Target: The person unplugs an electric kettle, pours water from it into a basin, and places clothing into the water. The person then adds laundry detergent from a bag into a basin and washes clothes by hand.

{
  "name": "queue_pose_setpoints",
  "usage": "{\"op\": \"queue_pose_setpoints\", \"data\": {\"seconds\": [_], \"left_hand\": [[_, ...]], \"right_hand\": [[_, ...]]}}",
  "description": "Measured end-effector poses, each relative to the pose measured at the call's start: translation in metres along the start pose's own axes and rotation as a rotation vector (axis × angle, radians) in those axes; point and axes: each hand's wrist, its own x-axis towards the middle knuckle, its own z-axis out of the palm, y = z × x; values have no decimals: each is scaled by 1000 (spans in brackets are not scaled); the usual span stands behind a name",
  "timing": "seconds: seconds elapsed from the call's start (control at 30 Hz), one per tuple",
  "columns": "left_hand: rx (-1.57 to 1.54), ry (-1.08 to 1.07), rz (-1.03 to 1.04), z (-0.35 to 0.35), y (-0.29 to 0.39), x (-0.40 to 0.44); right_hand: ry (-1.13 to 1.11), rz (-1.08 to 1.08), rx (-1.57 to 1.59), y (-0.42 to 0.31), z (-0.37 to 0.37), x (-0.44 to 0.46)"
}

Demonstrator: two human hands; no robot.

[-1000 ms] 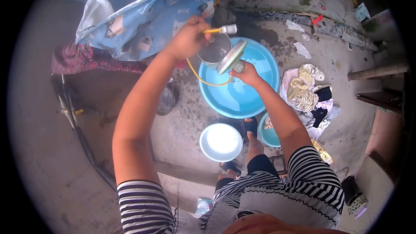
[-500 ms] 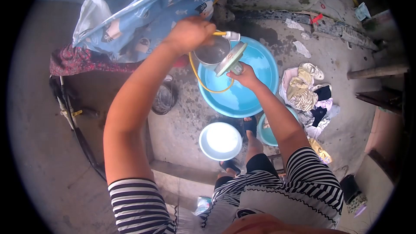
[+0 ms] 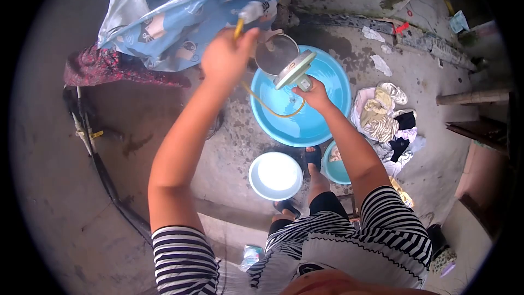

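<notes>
My left hand, blurred by motion, is closed on a yellow cord whose white plug end sticks up past the fingers. The cord hangs in a loop over the big blue basin towards my right hand. My right hand grips the short handle of a pale green, disc-shaped appliance, tilted above the basin. Against its far side is a round steel pot, open side up; how the two join is hidden. Clear liquid seems to lie in the basin.
A white-filled bowl and a teal basin stand near my feet. Clothes lie heaped at right beside shoes. A blue patterned cloth hangs at upper left, above a black pipe.
My left hand has swung the plug end up and left, away from the appliance. The appliance and steel pot have shifted slightly up and right with my right hand.
</notes>
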Motion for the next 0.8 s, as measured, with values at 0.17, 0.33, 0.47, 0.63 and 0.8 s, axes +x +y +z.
{"op": "queue_pose_setpoints", "data": {"seconds": [0.17, 0.33, 0.47, 0.63, 0.8], "left_hand": [[-826, -5, -183, -26, -52, -83], [-1056, -72, -287, -13, -92, -172], [-1126, -78, -447, 11, -111, -216], [-1132, -135, -560, 16, -103, -245], [-1148, -201, -643, 26, -107, -271]], "right_hand": [[15, 46, 34, -11, 4, -5], [2, 169, -12, -25, 9, -10], [-8, 151, -116, -23, 9, -16], [74, 147, -120, -25, 12, -23], [56, 100, -141, -16, 9, -18]]}}
